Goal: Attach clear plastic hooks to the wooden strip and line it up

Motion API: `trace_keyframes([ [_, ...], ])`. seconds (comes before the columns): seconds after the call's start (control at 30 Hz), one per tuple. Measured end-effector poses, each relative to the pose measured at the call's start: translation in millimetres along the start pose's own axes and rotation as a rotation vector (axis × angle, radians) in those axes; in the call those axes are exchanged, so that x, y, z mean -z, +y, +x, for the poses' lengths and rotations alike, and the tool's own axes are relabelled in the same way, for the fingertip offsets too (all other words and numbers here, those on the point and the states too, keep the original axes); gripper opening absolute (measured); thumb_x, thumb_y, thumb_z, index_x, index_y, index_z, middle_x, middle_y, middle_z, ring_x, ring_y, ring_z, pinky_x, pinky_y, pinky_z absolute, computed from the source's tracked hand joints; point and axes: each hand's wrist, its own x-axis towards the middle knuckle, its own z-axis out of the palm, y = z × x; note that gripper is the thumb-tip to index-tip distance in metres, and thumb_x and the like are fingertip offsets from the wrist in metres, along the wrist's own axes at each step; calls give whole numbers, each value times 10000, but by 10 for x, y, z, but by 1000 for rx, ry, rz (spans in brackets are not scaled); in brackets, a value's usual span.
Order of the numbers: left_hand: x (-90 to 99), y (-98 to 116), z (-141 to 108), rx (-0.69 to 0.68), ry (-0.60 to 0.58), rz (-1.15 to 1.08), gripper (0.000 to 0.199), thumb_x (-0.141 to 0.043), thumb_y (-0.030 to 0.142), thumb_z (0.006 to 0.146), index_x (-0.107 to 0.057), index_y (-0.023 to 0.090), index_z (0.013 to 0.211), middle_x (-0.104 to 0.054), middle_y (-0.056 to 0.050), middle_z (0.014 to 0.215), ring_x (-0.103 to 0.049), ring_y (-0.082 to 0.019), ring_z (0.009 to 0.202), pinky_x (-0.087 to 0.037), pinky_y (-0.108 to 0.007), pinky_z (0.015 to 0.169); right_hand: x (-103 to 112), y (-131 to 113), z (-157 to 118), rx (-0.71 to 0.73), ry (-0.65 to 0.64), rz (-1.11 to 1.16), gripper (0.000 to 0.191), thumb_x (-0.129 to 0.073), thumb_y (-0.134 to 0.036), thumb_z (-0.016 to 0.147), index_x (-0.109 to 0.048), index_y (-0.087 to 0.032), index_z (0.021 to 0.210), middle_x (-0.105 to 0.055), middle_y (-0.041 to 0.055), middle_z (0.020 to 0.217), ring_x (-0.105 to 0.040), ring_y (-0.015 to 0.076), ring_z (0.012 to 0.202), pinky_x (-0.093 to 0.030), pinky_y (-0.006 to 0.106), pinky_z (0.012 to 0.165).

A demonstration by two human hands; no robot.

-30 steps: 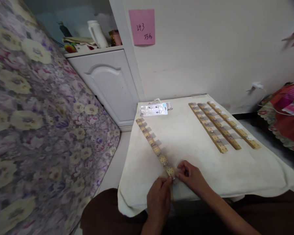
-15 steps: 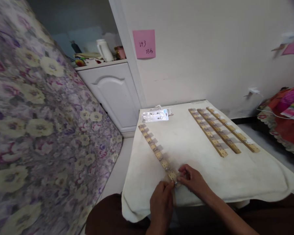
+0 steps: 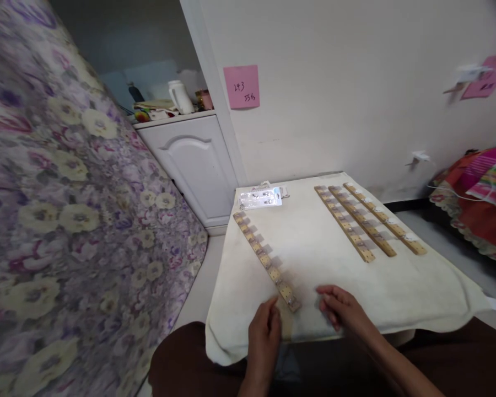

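Note:
A narrow wooden strip lies slanted on the cloth-covered table, with clear plastic tabs and small metal fittings along it. My left hand rests just left of its near end, loosely bent, fingertips close to the strip and nothing visible in them. To the right of that end, my right hand hovers apart from the strip, fingers loosely curled with no object visible. The undersides of both hands are hidden. Beyond the far end of the strip sits a clear blister pack with small metal pieces inside.
Three similar strips, including the outermost strip, lie side by side on the table's right. A white cloth covers the table. A floral curtain hangs at left, near a white cabinet. A wall stands behind.
Both hands have come away from the strip's near end, the left slightly leftward and the right to the right. The strip's near end is now uncovered. The view has shifted a little.

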Motion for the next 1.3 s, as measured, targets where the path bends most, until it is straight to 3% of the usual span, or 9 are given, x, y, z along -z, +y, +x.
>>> trace_keyframes([
  [0.1, -55, -13, -42, 216, -101, -160, 467, -483, 416, 851, -524, 132, 1219, -616, -9, 737, -521, -113, 493, -422, -238, 498, -55, 87, -177, -146, -91, 122, 469, -629, -472, 727, -532, -140, 1043, -635, -12, 656, -413, 39, 350, -304, 160, 312],
  [0.23, -176, -36, -117, 345, -191, -291, 633, -491, 480, 814, -415, 83, 1301, -617, -5, 715, -466, -93, 400, -338, -225, 401, -235, 176, -286, -179, -144, 179, 540, -652, -441, 716, -508, -142, 1142, -674, 1, 696, -451, 48, 360, -339, 162, 325],
  [0.43, -264, -26, -170, 361, -190, -353, 714, -514, 561, 776, -449, 72, 1293, -635, -25, 719, -442, -86, 387, -305, -226, 389, -327, 163, -289, -131, -174, 189, 560, -628, -420, 747, -486, -124, 1200, -706, 27, 757, -443, 49, 374, -350, 164, 339],
  [0.63, -233, 11, -158, 400, -181, -445, 690, -599, 586, 715, -538, 135, 1234, -642, -16, 718, -443, -72, 383, -277, -208, 383, -347, 93, -308, -135, -159, 213, 533, -658, -387, 715, -529, -123, 1159, -703, 28, 768, -434, 44, 399, -340, 157, 352],
  [0.8, -172, 56, -155, 429, -126, -523, 628, -625, 540, 707, -568, 141, 1189, -652, -48, 869, -452, -45, 377, -240, -192, 364, -368, 138, -270, -136, -124, 211, 513, -701, -394, 666, -574, -157, 1103, -702, 38, 840, -508, 68, 430, -362, 182, 378],
  [0.93, -154, 118, -158, 429, -65, -524, 554, -624, 510, 704, -612, 155, 1129, -660, -69, 930, -461, -43, 382, -240, -187, 355, -378, 124, -263, -111, -111, 191, 469, -708, -404, 662, -608, -185, 1065, -690, 67, 993, -618, 130, 571, -391, 201, 422],
  [1.03, -155, 153, -150, 433, -50, -503, 527, -620, 498, 701, -631, 154, 1100, -673, -54, 824, -463, -59, 386, -239, -184, 351, -402, 80, -276, -107, -103, 191, 432, -705, -423, 668, -627, -191, 1025, -674, 82, 1080, -666, 178, 689, -406, 211, 459],
  [1.17, -162, 176, -137, 435, -72, -520, 518, -600, 484, 727, -620, 124, 1100, -631, -7, 605, -434, -69, 365, -216, -176, 353, -456, 57, -276, -146, -74, 306, 412, -731, -406, 669, -613, -181, 994, -692, 77, 1037, -668, 166, 744, -418, 195, 506],
  [1.3, -161, 191, -115, 442, -18, -609, 483, -632, 470, 708, -617, 149, 1069, -684, -81, 945, -494, -55, 410, -227, -173, 360, -508, 46, -250, -156, -20, 387, 390, -755, -380, 664, -600, -191, 968, -702, 52, 956, -659, 144, 730, -454, 205, 565],
])
